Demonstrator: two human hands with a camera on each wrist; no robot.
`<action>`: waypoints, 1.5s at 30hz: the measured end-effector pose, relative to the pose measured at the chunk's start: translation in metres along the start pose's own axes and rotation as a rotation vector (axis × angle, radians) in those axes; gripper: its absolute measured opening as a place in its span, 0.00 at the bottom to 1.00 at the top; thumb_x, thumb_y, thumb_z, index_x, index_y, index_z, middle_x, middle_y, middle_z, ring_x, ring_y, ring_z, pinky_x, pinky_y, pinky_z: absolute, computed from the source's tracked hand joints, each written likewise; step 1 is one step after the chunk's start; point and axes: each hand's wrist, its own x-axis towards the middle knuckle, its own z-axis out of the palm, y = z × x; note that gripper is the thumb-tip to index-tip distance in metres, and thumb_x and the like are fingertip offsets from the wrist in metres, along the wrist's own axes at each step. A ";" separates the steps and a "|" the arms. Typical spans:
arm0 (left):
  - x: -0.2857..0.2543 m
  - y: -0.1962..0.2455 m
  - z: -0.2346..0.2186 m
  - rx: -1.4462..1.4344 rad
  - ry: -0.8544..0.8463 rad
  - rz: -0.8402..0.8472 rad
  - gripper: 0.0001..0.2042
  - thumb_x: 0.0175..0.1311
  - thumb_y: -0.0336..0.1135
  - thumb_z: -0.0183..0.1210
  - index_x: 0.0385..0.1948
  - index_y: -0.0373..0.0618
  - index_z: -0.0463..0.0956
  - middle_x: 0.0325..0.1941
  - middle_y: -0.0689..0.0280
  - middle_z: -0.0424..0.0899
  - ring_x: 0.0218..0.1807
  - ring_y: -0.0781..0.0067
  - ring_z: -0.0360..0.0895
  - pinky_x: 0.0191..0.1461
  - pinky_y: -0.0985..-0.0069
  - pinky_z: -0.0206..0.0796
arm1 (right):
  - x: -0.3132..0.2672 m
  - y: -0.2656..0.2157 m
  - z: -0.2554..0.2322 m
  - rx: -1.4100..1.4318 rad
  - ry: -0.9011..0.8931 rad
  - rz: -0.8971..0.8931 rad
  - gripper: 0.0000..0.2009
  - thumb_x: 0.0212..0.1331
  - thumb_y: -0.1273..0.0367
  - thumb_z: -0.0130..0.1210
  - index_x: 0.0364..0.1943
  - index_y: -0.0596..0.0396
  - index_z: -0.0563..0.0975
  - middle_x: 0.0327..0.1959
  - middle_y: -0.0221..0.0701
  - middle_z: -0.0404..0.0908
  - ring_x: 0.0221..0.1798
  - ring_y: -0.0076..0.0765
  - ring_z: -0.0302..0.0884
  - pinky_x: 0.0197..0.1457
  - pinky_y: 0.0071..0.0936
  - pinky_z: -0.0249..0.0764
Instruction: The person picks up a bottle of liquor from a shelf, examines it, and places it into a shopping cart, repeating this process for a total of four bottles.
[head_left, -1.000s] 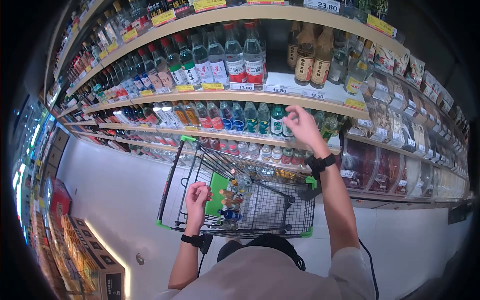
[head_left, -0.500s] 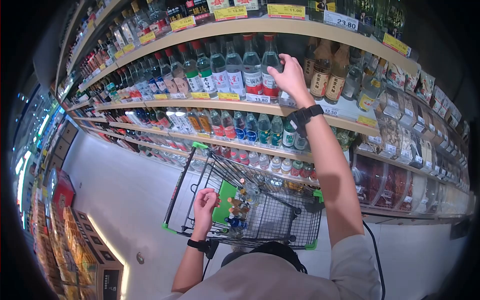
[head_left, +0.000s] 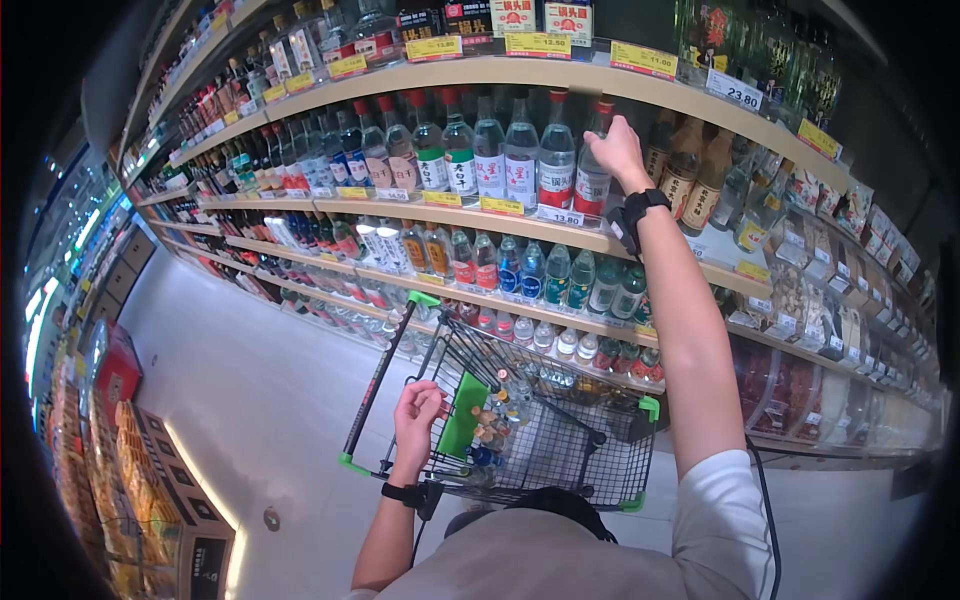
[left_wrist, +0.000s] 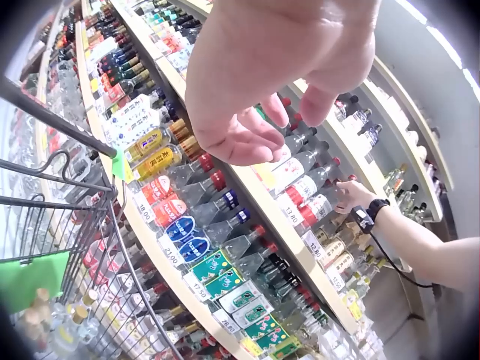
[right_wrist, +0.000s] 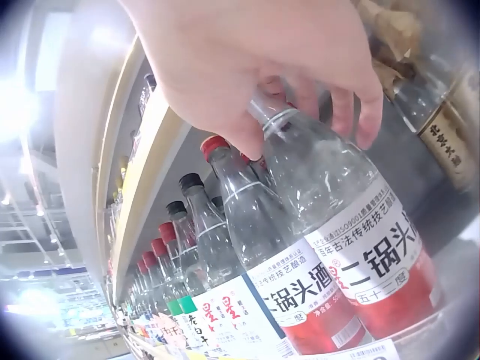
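My right hand (head_left: 620, 155) grips the neck of a clear glass liquor bottle (right_wrist: 352, 217) on the shelf. In the right wrist view its thumb is on the near side of the neck and the fingers reach around behind. The bottle has a white and red label with black characters, and its cap is hidden by the hand. Beside it stands a matching bottle (right_wrist: 277, 247) with a red cap. My left hand (head_left: 420, 410) hangs loosely curled over the handle end of the shopping cart (head_left: 590, 480) and holds nothing.
Several bottles (head_left: 490, 425) lie in the cart beside its green panel (head_left: 463, 413). An upper shelf edge (head_left: 500, 72) runs just above the right hand. Paper-wrapped brown bottles (head_left: 682, 170) stand to its right. Clear food bins (head_left: 800, 390) are at the right.
My right hand has risen from the lower bottle row to the upper one and now holds a bottle's neck. The view has turned, and the left hand remains over the cart.
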 end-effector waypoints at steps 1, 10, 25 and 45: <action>0.002 0.000 -0.002 -0.009 -0.014 0.005 0.11 0.70 0.32 0.56 0.50 0.40 0.71 0.41 0.63 0.80 0.39 0.75 0.78 0.42 0.78 0.69 | -0.004 -0.003 -0.006 0.010 -0.036 0.027 0.24 0.57 0.62 0.63 0.55 0.60 0.71 0.52 0.56 0.79 0.58 0.62 0.76 0.61 0.46 0.72; 0.037 0.016 0.005 -0.156 -0.176 0.076 0.09 0.74 0.33 0.51 0.41 0.36 0.77 0.41 0.64 0.80 0.40 0.76 0.78 0.43 0.79 0.69 | -0.046 -0.009 -0.038 0.137 0.136 -0.173 0.27 0.56 0.63 0.64 0.59 0.54 0.70 0.51 0.50 0.81 0.58 0.60 0.76 0.59 0.46 0.73; 0.098 0.087 0.135 0.026 -0.552 0.311 0.27 0.69 0.34 0.58 0.68 0.40 0.60 0.69 0.57 0.66 0.67 0.66 0.68 0.68 0.71 0.63 | -0.126 -0.097 -0.133 0.452 -0.090 -0.264 0.25 0.57 0.54 0.66 0.48 0.61 0.77 0.41 0.38 0.86 0.45 0.32 0.84 0.45 0.30 0.79; 0.059 0.102 0.149 -1.067 -1.037 -0.495 0.45 0.66 0.73 0.37 0.68 0.37 0.57 0.42 0.48 0.79 0.29 0.64 0.78 0.26 0.73 0.72 | -0.142 -0.118 -0.107 1.026 -0.668 -0.128 0.17 0.72 0.59 0.51 0.56 0.55 0.71 0.44 0.32 0.81 0.46 0.26 0.83 0.43 0.22 0.83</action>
